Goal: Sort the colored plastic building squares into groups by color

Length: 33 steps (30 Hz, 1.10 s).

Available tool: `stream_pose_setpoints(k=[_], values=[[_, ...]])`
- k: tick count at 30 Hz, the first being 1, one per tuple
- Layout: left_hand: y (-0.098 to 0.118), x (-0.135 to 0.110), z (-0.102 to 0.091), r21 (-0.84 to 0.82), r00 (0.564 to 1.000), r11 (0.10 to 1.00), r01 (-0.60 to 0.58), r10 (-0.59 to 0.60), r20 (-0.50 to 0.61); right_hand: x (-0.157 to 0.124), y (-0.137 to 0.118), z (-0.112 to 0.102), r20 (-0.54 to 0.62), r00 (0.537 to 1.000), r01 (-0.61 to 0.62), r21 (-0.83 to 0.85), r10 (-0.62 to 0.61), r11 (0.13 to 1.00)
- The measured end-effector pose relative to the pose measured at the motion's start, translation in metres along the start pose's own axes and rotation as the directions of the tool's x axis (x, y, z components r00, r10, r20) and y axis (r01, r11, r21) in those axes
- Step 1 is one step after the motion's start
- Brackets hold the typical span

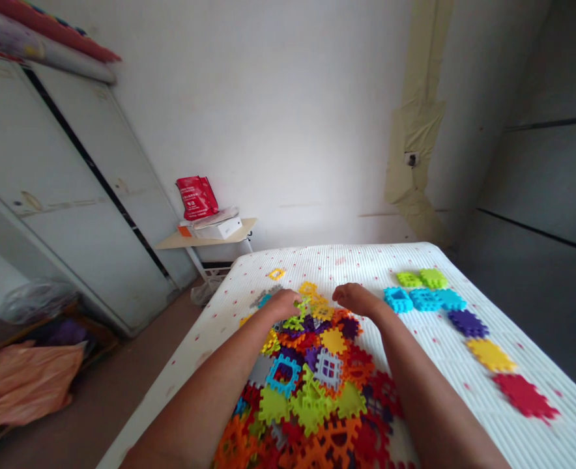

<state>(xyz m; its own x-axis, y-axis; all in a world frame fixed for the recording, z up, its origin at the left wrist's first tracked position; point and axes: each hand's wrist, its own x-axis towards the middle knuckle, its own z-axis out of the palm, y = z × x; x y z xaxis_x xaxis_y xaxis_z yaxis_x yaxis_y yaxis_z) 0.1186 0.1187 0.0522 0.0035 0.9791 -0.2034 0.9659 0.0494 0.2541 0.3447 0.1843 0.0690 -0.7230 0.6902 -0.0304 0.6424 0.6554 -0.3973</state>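
Tiles of many colours lie heaped from the bed's middle toward its near edge. At the heap's far end the left hand has a lime-green tile at its fingertips; with this blur I can't say whether the grip pinches it. Opposite, the right hand hovers, grip loosely parted, holding nothing. Separate tiles line the bed's right side, a red tile nearest

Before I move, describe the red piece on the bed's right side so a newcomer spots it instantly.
On the white bed, look right of the right arm. The separate toothed pieces there end, nearest the camera, with the red piece. It alone there is red; its next neighbour is yellow.
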Motion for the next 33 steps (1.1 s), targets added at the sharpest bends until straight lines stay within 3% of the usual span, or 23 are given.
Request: stream_pose_setpoints(k=[6,14,20,26,29,33], values=[[-0.001,-0.002,0.002,-0.012,0.998,0.999,0.045,-0.044,0.033,-0.003,-0.009,-0.004,0.038,0.999,-0.017,0.033,0.016,0.999],[-0.003,-0.005,0.003,-0.24,0.995,0.971,0.014,-0.038,-0.094,-0.008,-0.018,-0.01,0.023,0.997,-0.076,0.006,0.076,0.997],[0.001,-0.013,-0.007,-0.509,0.99,0.858,-0.065,-0.009,-0.141,-0.008,-0.018,-0.011,0.013,0.998,-0.062,0.01,0.062,0.998],[0.01,-0.023,-0.018,-0.692,0.993,0.717,-0.085,0.004,-0.117,-0.007,-0.012,-0.011,-0.006,0.999,-0.04,0.039,0.04,0.998],[0.013,-0.027,-0.021,-0.735,0.996,0.672,-0.085,0.03,-0.088,-0.007,-0.013,-0.013,-0.053,0.998,-0.019,0.052,0.022,0.998],[0.017,-0.033,-0.025,-0.773,0.995,0.627,-0.098,0.064,-0.075,-0.007,-0.017,-0.013,-0.174,0.982,0.109,0.177,-0.078,0.978]])
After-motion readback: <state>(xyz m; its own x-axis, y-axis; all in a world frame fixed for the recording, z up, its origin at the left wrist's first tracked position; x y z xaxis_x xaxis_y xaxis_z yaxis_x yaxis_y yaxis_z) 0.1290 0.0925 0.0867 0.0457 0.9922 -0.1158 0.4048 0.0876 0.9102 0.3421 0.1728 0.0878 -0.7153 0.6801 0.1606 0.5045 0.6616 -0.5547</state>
